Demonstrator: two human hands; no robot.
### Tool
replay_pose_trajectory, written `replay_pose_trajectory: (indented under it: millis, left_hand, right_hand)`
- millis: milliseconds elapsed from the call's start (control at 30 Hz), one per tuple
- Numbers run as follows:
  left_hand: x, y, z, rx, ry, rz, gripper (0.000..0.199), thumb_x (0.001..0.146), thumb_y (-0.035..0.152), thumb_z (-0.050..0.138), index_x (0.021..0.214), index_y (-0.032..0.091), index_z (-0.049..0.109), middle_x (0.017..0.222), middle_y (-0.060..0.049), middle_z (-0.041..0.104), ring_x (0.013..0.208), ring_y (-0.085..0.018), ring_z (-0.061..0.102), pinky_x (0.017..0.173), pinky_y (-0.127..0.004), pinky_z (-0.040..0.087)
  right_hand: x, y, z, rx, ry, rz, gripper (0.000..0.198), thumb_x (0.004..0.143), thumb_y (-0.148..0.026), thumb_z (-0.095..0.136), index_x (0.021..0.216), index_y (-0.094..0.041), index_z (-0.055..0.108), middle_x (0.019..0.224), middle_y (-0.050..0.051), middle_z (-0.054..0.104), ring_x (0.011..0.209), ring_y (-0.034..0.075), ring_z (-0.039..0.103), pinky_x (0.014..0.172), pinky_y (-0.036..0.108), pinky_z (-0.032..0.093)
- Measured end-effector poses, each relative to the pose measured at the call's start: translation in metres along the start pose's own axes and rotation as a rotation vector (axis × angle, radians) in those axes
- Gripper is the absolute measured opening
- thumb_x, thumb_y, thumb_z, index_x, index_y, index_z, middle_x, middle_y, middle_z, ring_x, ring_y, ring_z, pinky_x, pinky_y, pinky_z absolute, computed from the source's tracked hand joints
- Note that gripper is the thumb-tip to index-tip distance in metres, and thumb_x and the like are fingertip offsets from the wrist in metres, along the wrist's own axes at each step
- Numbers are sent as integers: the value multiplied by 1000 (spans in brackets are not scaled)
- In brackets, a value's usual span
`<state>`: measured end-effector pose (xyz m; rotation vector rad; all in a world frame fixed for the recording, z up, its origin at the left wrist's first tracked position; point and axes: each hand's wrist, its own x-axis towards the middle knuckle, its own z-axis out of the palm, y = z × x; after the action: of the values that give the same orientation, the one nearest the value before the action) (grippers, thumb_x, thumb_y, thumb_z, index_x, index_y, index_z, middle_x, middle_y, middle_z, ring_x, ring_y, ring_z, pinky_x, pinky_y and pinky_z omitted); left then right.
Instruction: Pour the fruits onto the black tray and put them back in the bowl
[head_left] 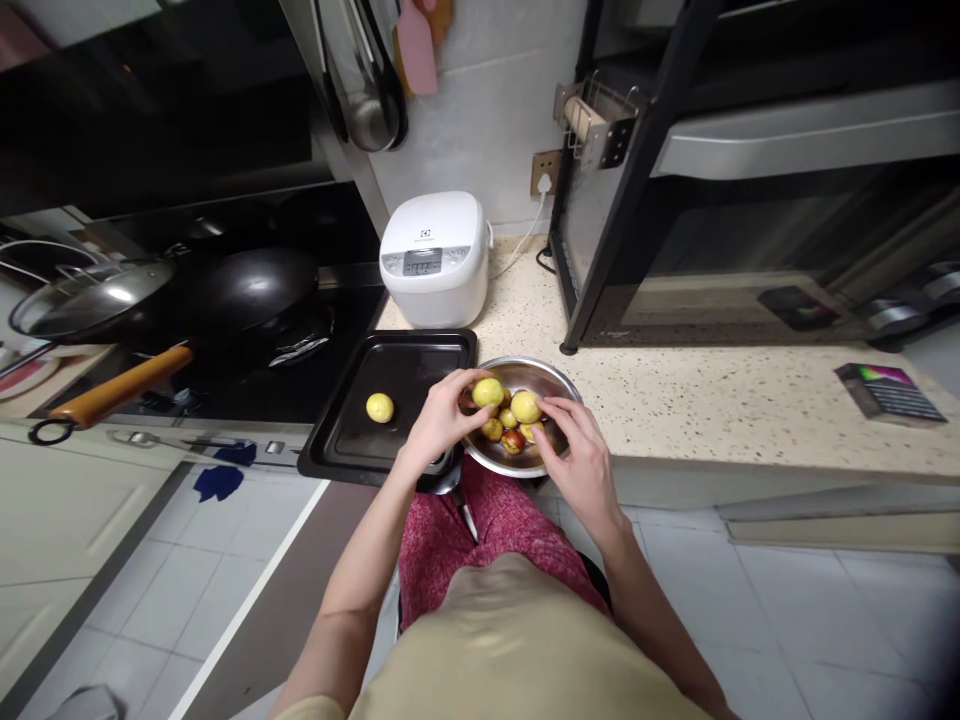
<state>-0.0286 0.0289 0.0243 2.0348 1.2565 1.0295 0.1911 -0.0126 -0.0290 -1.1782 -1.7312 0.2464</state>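
Note:
My left hand [441, 418] holds a round yellow fruit [488, 392] between thumb and fingers, over the left side of a steel bowl [568, 386]. Across from it, my right hand [579, 450] grips another yellow fruit [526, 406] at the bowl's right side. Several more yellow fruits lie below in the bowl, one with a reddish-brown patch [512, 441]. To the left, a single yellow fruit [380, 407] rests on a black baking tray [349, 440]. The exact kind of fruit is not clear.
A white rice cooker [439, 265] stands behind the tray. On the black hob at left sits a wok [262, 285]; a wooden pan handle [124, 385] juts forward. A dark-framed rack [577, 325] with an oven stands right. A small dark box [889, 392] lies on the speckled counter [697, 400].

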Motion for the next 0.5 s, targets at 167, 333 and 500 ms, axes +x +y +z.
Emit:
replay_pose_trajectory:
  millis: [167,333,500]
  left_hand:
    - [11,-8,9,30,-89,9,38,86,20,73,124,18,69,116,-10,70,100,-22,70,80,-32,63]
    - [13,-9,13,95,-112,12,41,89,21,72,130,20,68,120,-11,69,102,-24,70,84,-35,63]
    - [12,-5,12,208,-128,-12,45,89,23,73,134,22,65,126,-10,67,106,-26,70,89,-38,61]
  right_hand:
    - [-2,2,-3,-8,0,3,30,100,-26,59,130,-24,66,123,11,68,118,28,65,103,49,56]
    - [-2,0,-1,4,-4,7,31,100,-26,58,130,-26,67,122,11,69,117,28,66,103,51,56]
    - [-1,0,1,8,-16,9,29,100,-24,57,128,-26,67,123,11,69,117,28,66,103,50,57]
